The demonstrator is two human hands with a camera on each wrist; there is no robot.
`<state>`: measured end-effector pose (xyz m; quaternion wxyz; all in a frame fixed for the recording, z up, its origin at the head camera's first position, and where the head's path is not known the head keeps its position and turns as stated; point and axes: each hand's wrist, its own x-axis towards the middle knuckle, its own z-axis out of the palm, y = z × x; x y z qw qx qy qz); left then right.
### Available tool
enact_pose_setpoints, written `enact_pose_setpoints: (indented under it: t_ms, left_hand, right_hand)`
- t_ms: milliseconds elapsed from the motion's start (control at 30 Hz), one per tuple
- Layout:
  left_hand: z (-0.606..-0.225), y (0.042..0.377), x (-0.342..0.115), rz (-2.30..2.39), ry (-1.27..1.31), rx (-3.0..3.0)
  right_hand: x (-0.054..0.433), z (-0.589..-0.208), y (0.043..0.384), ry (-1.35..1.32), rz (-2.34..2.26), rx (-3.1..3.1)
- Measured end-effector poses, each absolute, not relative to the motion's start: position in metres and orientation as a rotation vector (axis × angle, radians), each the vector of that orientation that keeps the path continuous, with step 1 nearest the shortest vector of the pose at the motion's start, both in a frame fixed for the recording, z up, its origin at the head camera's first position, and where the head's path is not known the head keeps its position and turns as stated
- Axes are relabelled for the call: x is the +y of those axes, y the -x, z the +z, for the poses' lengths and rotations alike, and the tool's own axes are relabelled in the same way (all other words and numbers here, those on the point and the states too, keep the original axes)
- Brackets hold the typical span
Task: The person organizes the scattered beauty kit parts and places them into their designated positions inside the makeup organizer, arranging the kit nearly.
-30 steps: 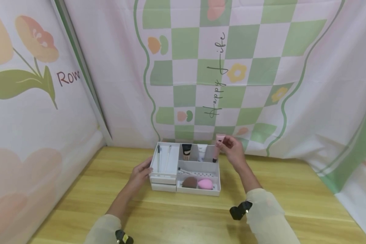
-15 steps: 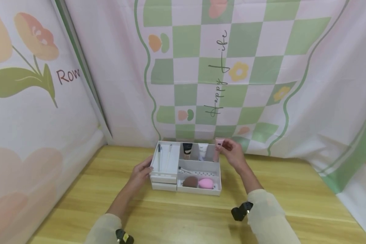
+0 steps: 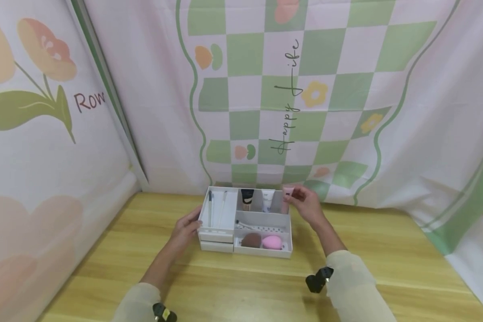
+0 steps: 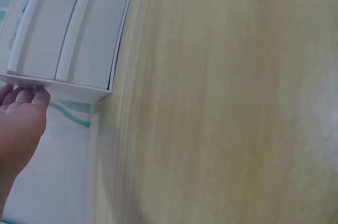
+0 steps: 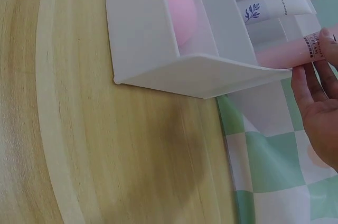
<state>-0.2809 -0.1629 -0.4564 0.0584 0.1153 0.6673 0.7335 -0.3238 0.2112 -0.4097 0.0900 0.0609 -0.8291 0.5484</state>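
A white makeup organizer (image 3: 262, 253) stands on the table against the curtain. My left hand (image 3: 186, 228) rests at its left side; in the left wrist view, the fingertips of that hand (image 4: 22, 115) touch the side wall beside two drawers. My right hand (image 3: 307, 205) pinches the upper part of a pink squeeze tube (image 3: 285, 205), whose lower part is inside the back right compartment. In the right wrist view, the pink tube (image 5: 288, 52) lies between thumb and fingers of the right hand (image 5: 319, 110). A white tube (image 3: 267, 200) and a black-capped tube (image 3: 247, 200) stand in the same back row.
Two thin brushes (image 3: 210, 210) lie in the left tray. A small brush (image 3: 245, 225) lies in the middle compartment. A brown makeup sponge (image 3: 251, 240) and a pink one (image 3: 272, 242) sit in front. The wooden table (image 3: 241, 286) meets a checkered curtain (image 3: 245, 125) behind.
My right hand has lowered the pink tube into the organizer's back right compartment, and its dark lower end has dropped out of sight. The left hand has stayed at the organizer's side.
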Motion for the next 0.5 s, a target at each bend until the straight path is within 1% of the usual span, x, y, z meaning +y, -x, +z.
enact_pose_setpoints:
  t_ms: [500]
  left_hand:
    - [-0.4552,0.2800,-0.1629,2.213,-0.338,2.031]
  right_hand:
    - [0.2132,-0.4088,0.3225,-0.301,1.384,-2.581]
